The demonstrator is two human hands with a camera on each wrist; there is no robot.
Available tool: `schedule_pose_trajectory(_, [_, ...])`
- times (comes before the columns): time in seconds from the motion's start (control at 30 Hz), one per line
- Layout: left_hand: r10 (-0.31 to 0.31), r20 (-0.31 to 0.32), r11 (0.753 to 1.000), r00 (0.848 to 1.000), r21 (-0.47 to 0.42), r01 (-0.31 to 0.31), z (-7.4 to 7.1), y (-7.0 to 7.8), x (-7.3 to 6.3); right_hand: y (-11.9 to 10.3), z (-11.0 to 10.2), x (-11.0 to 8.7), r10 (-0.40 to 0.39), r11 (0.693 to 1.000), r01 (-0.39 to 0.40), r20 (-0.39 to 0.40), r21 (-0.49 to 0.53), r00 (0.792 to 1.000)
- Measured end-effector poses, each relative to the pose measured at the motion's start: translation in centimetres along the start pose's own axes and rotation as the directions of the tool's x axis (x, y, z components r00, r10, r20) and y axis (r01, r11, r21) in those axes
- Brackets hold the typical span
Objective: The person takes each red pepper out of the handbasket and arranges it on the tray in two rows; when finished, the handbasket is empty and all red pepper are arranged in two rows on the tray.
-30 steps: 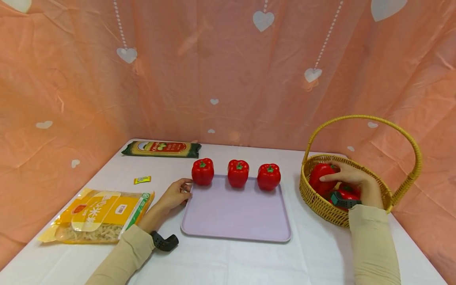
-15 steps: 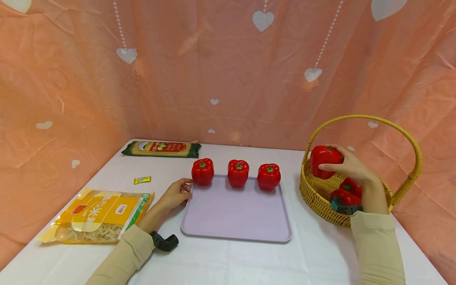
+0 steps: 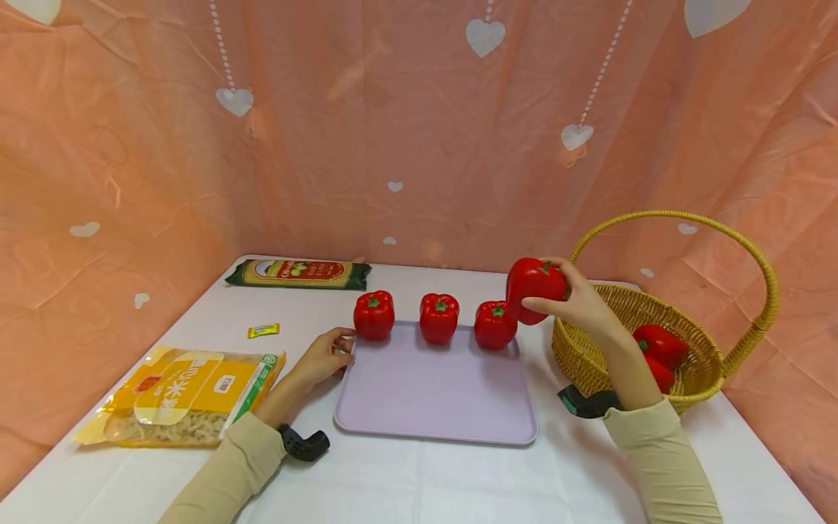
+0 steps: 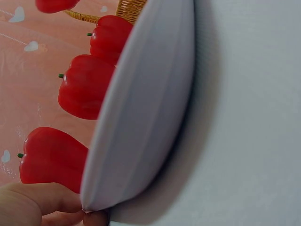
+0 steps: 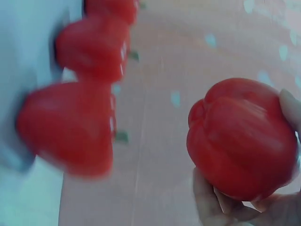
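Note:
My right hand (image 3: 576,298) grips a red bell pepper (image 3: 533,290) in the air, left of the wicker basket (image 3: 703,356) and beside the rightmost of three standing peppers. The right wrist view shows this held bell pepper (image 5: 242,141) with fingers beneath it. Along the far edge of a pale purple tray (image 3: 435,393) stand the left pepper (image 3: 374,316), the middle pepper (image 3: 439,320) and the right pepper (image 3: 495,326). With curled fingers at its left rim, my left hand (image 3: 324,356) holds the tray; in the left wrist view its fingertips (image 4: 70,200) meet the rim.
More red peppers (image 3: 661,349) lie inside the basket, under its tall arched handle (image 3: 753,251). At the left are a yellow noodle bag (image 3: 190,393), a small yellow packet (image 3: 263,330) and a green-ended long pasta pack (image 3: 297,274). A pink curtain hangs behind.
My right hand has lifted a bell pepper out of the basket and carried it left towards the tray's far right corner. The left hand and the three standing peppers have stayed put.

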State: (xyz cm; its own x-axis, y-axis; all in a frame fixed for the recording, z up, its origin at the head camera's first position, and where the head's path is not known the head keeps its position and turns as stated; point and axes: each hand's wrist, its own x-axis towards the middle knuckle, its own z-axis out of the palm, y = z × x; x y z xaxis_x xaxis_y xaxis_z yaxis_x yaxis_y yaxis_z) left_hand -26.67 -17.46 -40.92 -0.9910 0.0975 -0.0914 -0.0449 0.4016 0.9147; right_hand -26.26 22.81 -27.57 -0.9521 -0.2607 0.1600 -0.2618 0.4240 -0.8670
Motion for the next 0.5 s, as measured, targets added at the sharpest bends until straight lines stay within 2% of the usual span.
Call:
schedule_pose_trajectory(0.13, [-0.004, 0.002, 1.0, 1.0, 0.001, 0.004, -0.1, 0.0, -0.1, -0.4, 2.9, 0.5, -0.027, 1.0, 0.027, 0.076, -0.003, 0.997])
schedule_pose_trajectory(0.27, [0.006, 0.006, 1.0, 1.0, -0.001, -0.006, -0.1, 0.0, -0.2, -0.7, 5.9, 1.1, -0.056, 0.997, 0.063, 0.137, -0.052, 0.989])
schedule_pose_trajectory(0.5, [0.029, 0.014, 1.0, 0.999, 0.0, -0.029, -0.1, -0.1, 0.0, -0.8, 10.4, 2.3, -0.119, 0.988, 0.136, 0.185, -0.079, 0.975])
